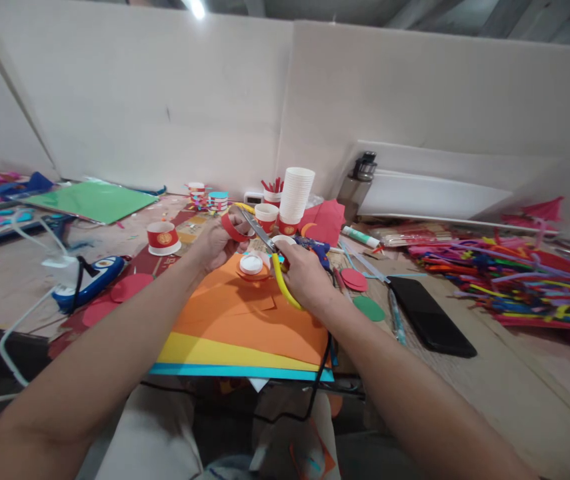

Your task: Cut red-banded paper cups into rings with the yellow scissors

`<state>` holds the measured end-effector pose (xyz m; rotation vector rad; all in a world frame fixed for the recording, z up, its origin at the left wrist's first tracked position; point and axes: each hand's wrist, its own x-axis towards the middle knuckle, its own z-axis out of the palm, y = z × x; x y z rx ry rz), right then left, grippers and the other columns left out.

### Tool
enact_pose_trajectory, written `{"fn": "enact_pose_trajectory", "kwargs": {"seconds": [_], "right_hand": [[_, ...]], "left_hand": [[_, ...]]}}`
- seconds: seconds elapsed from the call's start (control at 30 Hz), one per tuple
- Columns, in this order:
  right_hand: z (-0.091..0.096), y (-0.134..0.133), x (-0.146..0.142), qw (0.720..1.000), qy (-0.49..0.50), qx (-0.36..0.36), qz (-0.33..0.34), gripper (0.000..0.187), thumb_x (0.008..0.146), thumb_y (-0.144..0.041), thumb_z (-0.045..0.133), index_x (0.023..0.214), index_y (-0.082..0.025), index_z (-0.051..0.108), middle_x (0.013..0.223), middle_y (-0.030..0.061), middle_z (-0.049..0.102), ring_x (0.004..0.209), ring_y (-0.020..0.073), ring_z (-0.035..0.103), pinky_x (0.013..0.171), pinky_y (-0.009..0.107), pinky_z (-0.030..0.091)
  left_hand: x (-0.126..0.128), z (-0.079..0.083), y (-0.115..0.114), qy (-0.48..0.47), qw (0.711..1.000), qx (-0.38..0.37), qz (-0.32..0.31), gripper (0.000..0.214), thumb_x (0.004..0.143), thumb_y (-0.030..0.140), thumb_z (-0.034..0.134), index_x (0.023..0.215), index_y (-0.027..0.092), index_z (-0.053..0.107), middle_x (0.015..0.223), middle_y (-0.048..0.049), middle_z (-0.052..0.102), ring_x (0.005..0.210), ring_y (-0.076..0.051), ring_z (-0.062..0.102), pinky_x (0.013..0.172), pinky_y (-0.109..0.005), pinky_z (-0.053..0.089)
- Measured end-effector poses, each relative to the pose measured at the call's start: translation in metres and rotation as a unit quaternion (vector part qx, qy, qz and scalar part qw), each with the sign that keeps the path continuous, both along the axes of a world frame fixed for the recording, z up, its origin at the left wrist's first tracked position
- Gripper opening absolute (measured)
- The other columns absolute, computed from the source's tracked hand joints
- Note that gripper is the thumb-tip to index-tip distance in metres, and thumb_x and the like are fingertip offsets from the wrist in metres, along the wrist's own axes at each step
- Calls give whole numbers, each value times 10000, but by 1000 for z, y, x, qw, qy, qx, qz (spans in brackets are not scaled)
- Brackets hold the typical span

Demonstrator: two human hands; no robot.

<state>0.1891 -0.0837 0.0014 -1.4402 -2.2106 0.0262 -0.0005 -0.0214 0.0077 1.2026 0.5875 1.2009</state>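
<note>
My left hand [221,243] is closed around a curved red strip [235,229], which looks like paper or a piece of a paper cup. In my right hand [305,270] is a pair of scissors [259,230] with yellow handles. Their blades point up and left, close to the red strip; whether they touch it I cannot tell. Below the hands, a small white round piece [251,264] rests on the orange paper [259,320]. Yellow paper [189,348] and blue paper [205,371] show under the orange sheets.
Behind my hands stands a stack of white paper cups [298,190] near a red-and-white cup [267,215]. Another red cup [163,238] sits upside down at left. At right lie a black phone [429,317], a blue glue gun [317,248] and many coloured pipe cleaners [529,280].
</note>
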Motion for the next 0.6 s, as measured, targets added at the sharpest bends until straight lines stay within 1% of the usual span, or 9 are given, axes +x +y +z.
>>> {"fn": "enact_pose_trajectory", "kwargs": {"seconds": [0.1, 0.23, 0.3, 0.43, 0.6], "right_hand": [[2, -1, 0, 1000, -3, -2, 0, 328, 900, -214, 494, 1207, -161, 596, 1080, 124, 672, 920, 227, 611, 777, 291, 439], [3, -1, 0, 1000, 3, -4, -2, 329, 882, -189, 503, 1193, -178, 608, 1075, 114, 673, 909, 223, 608, 758, 286, 436], [2, -1, 0, 1000, 9, -4, -1, 326, 885, -201, 506, 1195, -184, 608, 1074, 111, 669, 911, 223, 607, 763, 289, 441], [-3, 0, 0, 999, 34, 3, 11, 357, 896, -245, 512, 1244, -196, 577, 1069, 106, 646, 938, 225, 604, 811, 305, 459], [-7, 1, 0, 999, 42, 25, -1, 406, 894, -277, 530, 1292, -197, 545, 1143, 132, 591, 986, 242, 593, 846, 335, 477]], "left_hand": [[-1, 1, 0, 9, 1000, 11, 13, 282, 630, 303, 811, 698, 135, 595, 608, 12, 567, 497, -63, 521, 439, -174, 396], [0, 2, 0, -21, 996, 54, 74, 305, 601, 304, 836, 708, 155, 593, 629, 28, 573, 530, -73, 524, 459, -185, 396], [0, 1, 1, -37, 993, 69, 91, 315, 606, 315, 840, 690, 156, 581, 633, 30, 571, 548, -72, 532, 476, -183, 399], [1, 1, 2, -44, 994, 63, 78, 327, 607, 295, 854, 681, 144, 574, 630, 30, 561, 554, -57, 528, 503, -170, 394], [7, 2, -3, -42, 997, 33, 60, 300, 636, 246, 830, 682, 143, 553, 618, 37, 529, 534, -55, 500, 491, -171, 386]]}}
